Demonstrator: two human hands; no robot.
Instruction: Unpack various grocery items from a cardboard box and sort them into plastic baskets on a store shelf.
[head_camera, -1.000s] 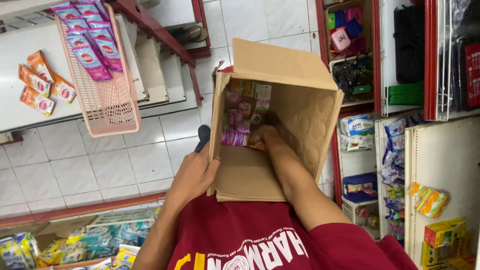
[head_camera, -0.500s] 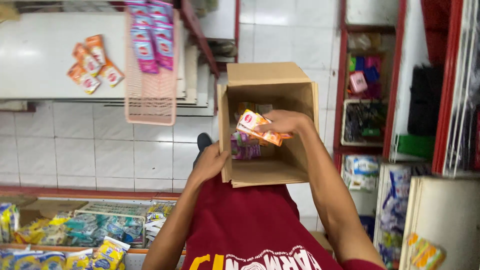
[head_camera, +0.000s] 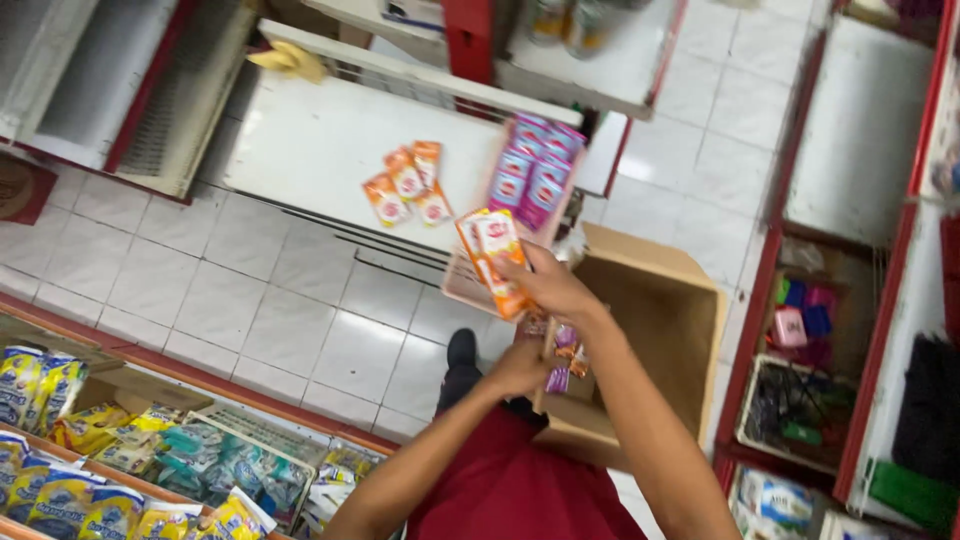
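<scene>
The open cardboard box (head_camera: 655, 330), light but floppy, is steadied at its near rim by the left hand (head_camera: 520, 368). At its ten o'clock, the right hand (head_camera: 548, 285) pinches orange sachets (head_camera: 492, 255), seemingly slick, limp foil, best gripped mid-stack.
</scene>
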